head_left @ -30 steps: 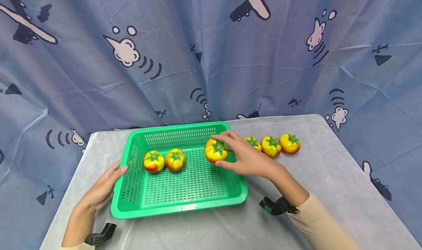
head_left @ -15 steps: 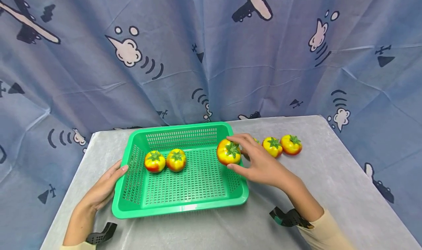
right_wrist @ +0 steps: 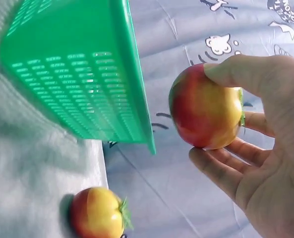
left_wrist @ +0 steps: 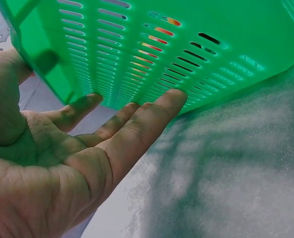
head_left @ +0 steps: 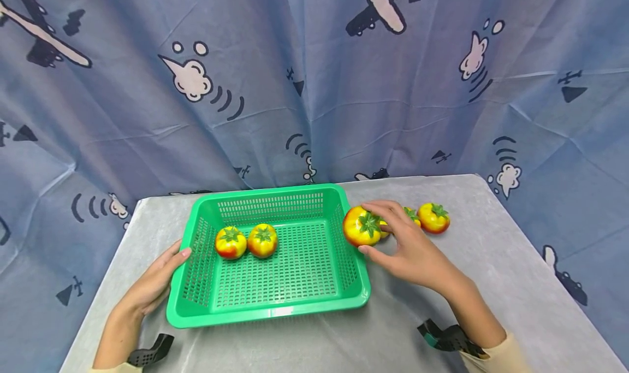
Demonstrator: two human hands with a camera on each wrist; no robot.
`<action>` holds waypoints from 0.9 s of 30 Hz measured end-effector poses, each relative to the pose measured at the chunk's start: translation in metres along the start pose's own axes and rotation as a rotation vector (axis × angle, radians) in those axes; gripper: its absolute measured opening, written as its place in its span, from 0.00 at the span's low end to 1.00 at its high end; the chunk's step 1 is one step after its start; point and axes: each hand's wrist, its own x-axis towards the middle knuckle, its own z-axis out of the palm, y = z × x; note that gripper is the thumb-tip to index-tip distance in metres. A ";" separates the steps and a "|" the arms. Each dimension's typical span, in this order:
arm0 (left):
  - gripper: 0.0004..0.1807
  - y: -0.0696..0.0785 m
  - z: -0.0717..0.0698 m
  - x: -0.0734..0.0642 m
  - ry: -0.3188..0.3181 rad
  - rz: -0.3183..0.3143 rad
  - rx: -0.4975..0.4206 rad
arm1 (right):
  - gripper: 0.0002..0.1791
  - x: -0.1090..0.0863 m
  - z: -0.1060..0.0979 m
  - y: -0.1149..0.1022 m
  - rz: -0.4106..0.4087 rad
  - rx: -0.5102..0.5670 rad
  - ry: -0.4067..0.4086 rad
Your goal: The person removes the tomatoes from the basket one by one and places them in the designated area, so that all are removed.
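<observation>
My right hand [head_left: 413,247] grips a shiny red-and-yellow tomato [head_left: 361,226] with a green leafy top, between thumb and fingers. The tomato is raised over the right rim of a green plastic basket [head_left: 275,312]; in the right wrist view the held tomato [right_wrist: 205,106] hangs apart from the basket wall [right_wrist: 82,99]. At the basket's left end my left hand [head_left: 156,279] holds the rim, thumb over the top. Its fingers [left_wrist: 137,134] lie against the slotted outer wall in the left wrist view. Two tomatoes, the left one [head_left: 230,243] and its neighbour [head_left: 262,240], sit inside.
Right of the basket a row of tomatoes stands on the grey-covered table [head_left: 491,285]. The far one [head_left: 433,218] shows fully; others are partly behind my right hand. A blue printed curtain [head_left: 314,89] hangs behind the table.
My right hand has moved right with the tomato, from above the basket's inside to over its right rim. The left hand and the basket have stayed put.
</observation>
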 end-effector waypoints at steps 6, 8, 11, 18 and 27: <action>0.39 0.000 0.000 0.000 -0.001 -0.001 -0.001 | 0.41 -0.012 -0.003 0.012 0.015 0.010 0.054; 0.39 0.000 0.000 0.000 -0.003 0.003 -0.003 | 0.41 -0.016 -0.002 0.016 0.014 -0.022 0.079; 0.39 -0.001 -0.001 0.000 -0.008 0.007 -0.009 | 0.41 -0.022 -0.001 0.023 0.013 -0.052 0.100; 0.39 0.000 -0.001 -0.001 -0.007 0.000 -0.006 | 0.42 -0.031 0.008 0.040 0.024 -0.017 0.096; 0.39 -0.001 -0.002 -0.001 -0.026 0.002 -0.010 | 0.41 -0.033 0.019 0.058 0.028 -0.002 0.091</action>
